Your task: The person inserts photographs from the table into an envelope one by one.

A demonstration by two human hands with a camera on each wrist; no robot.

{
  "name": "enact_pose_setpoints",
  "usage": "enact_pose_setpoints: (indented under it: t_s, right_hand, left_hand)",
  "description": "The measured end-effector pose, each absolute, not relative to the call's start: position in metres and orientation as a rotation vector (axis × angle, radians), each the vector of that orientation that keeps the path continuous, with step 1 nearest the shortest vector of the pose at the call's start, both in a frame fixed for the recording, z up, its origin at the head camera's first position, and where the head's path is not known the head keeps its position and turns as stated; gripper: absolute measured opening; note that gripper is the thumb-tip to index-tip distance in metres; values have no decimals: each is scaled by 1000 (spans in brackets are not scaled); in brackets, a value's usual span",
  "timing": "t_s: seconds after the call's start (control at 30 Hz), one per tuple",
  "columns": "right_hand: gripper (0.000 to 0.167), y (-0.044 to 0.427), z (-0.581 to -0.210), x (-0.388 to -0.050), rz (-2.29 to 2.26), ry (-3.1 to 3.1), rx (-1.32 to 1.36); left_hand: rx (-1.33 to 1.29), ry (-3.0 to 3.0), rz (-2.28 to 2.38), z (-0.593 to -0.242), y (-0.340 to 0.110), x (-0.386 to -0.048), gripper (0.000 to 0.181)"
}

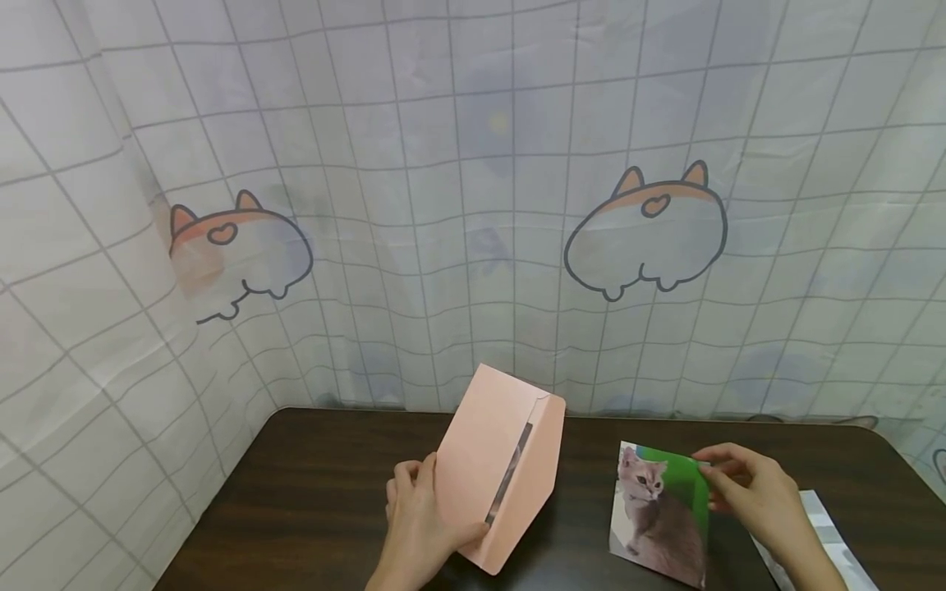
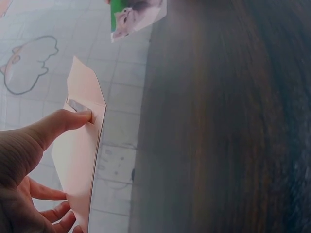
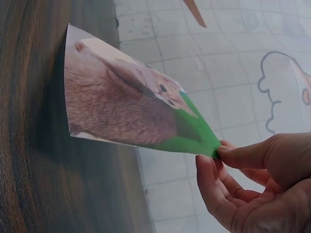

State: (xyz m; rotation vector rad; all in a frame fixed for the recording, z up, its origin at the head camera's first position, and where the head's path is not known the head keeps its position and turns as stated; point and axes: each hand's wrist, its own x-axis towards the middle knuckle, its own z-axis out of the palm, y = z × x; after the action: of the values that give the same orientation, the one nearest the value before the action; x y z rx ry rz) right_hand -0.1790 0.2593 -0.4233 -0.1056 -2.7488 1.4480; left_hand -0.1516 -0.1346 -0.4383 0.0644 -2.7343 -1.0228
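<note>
A pink envelope [image 1: 484,460] is held tilted above the table by my left hand [image 1: 423,521]. In the left wrist view the thumb [image 2: 73,119] lies at its opening and the other fingers are behind. The envelope's flap [image 1: 530,484] is folded back, and a narrow greyish strip shows in the opening; what it belongs to is hidden. To the right, my right hand [image 1: 754,492] pinches a cat photo [image 1: 658,513] by its upper right corner. The photo shows a greyish-brown cat against green, and the right wrist view has its green corner [image 3: 199,128] between thumb and fingers.
Under and beside my right forearm lies a white folded paper [image 1: 828,525] on the dark wooden table [image 1: 310,492]. Behind the table's far edge hangs a white gridded curtain [image 1: 443,246] with cartoon animal drawings.
</note>
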Motion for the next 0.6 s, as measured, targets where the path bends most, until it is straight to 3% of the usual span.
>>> enact_pose_setpoints:
  t_s: [0.6]
  right_hand:
    - [26,249,-417,-171,1534,-2653,-18]
  left_hand:
    - [48,-2739,-997,-443,-136,-153,105]
